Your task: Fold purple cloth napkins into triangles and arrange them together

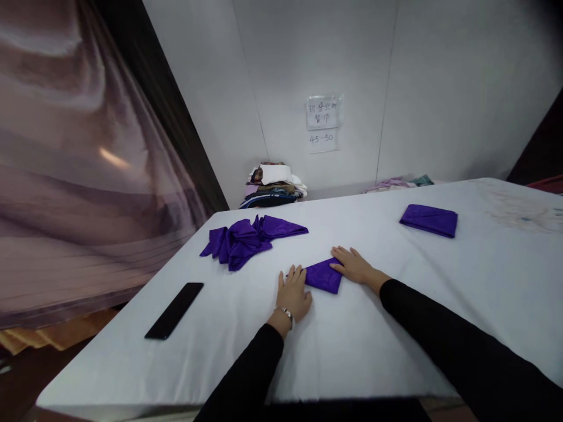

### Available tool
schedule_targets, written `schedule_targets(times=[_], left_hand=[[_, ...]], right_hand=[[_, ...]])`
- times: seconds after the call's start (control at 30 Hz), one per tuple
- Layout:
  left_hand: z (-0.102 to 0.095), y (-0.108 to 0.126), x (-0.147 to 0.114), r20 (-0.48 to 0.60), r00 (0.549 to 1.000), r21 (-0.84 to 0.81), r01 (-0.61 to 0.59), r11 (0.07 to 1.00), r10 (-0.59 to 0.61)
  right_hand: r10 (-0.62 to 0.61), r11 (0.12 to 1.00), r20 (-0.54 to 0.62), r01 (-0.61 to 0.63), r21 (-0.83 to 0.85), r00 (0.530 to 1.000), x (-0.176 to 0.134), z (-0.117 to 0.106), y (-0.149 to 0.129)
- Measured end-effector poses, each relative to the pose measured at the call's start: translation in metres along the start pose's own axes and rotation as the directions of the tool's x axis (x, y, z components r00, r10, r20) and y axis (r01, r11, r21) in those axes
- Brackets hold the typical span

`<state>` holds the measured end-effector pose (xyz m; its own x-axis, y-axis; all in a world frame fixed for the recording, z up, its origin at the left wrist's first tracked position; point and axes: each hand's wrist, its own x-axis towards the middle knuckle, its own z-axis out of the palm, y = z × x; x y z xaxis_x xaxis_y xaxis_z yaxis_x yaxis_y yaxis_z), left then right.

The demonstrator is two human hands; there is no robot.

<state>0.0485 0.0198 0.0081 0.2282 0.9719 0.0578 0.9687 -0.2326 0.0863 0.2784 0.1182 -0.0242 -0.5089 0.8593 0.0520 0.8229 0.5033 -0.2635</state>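
A folded purple cloth napkin (323, 277) lies flat on the white-covered table between my two hands. My left hand (294, 296), with a bracelet at the wrist, rests on its left end, fingers stretched out and lying flat. Over at the napkin's right corner my right hand (353, 265) presses down, its fingers also extended. The parts of the napkin under my fingers are hidden. Farther back to the left sits a crumpled heap of purple cloth (241, 239). Another purple napkin (430, 220), folded into a neat rectangle, lies at the back right.
A flat black rectangular object (175, 310) lies on the table (211, 357) at the left. Stacked clothes (272, 186) and some pink cloth (389, 183) are beyond the far edge. Paper signs (323, 120) hang on the wall. A large draped curtain (88, 176) fills the left side.
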Motion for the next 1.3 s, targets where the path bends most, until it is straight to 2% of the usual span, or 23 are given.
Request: schedule_targets(times=[0.07,0.13,0.33,0.47,0.6,0.7,0.77,0.83,0.9,1.0,1.07,1.2,1.3], left_hand=[[0.001,0.006,0.008,-0.007,0.995,-0.022,-0.099,0.995,0.099],[0.003,0.009,0.017,-0.002,0.992,-0.065,-0.125,0.99,0.125],[0.006,-0.001,0.03,-0.023,0.997,-0.264,-0.082,0.961,0.079],[0.007,-0.011,0.035,-0.054,0.997,-0.361,-0.072,0.93,0.056],[0.005,-0.019,0.045,-0.056,0.998,-0.495,-0.016,0.869,-0.014],[0.004,-0.026,0.056,-0.029,0.999,-0.564,0.021,0.825,-0.045],[0.003,-0.03,0.063,-0.008,0.997,-0.587,0.056,0.807,-0.074],[0.002,-0.034,0.068,0.013,0.992,-0.581,0.113,0.806,-0.129],[0.002,-0.038,0.071,0.029,0.979,-0.543,0.186,0.819,-0.203],[0.002,-0.04,0.069,0.027,0.957,-0.446,0.271,0.853,-0.29],[0.002,-0.038,0.066,-0.026,0.956,-0.322,0.268,0.908,-0.291],[0.002,-0.028,0.059,-0.168,0.971,-0.108,0.153,0.982,-0.17],[0.004,-0.019,0.057,-0.164,0.986,-0.056,-0.052,0.997,0.042]], right_hand=[[-0.002,1.0,0.002,0.002,0.005,1.0,0.001,0.0,0.0],[-0.001,1.0,0.002,0.001,0.012,1.0,0.001,0.0,0.0],[-0.01,0.994,0.034,0.006,0.11,0.999,-0.003,-0.007,0.002],[-0.08,0.971,0.071,0.061,0.232,0.994,-0.015,-0.017,0.011],[-0.16,0.958,0.049,0.144,0.247,0.986,-0.022,-0.021,0.016],[-0.103,0.95,-0.036,0.109,0.292,0.994,-0.019,-0.02,0.013],[-0.056,0.92,-0.068,0.078,0.384,0.996,-0.015,-0.02,0.01],[-0.035,0.873,-0.039,0.049,0.486,0.999,-0.011,-0.019,0.007],[0.028,0.856,-0.021,-0.013,0.517,0.999,-0.006,-0.019,0.005],[0.161,0.912,-0.112,-0.104,0.396,0.981,-0.002,-0.015,0.003],[0.189,0.946,-0.189,-0.127,0.297,0.964,-0.002,-0.012,0.002],[0.203,0.961,-0.251,-0.144,0.235,0.946,-0.006,-0.01,0.002],[0.239,0.956,-0.226,-0.187,0.227,0.944,-0.011,-0.011,-0.003]])
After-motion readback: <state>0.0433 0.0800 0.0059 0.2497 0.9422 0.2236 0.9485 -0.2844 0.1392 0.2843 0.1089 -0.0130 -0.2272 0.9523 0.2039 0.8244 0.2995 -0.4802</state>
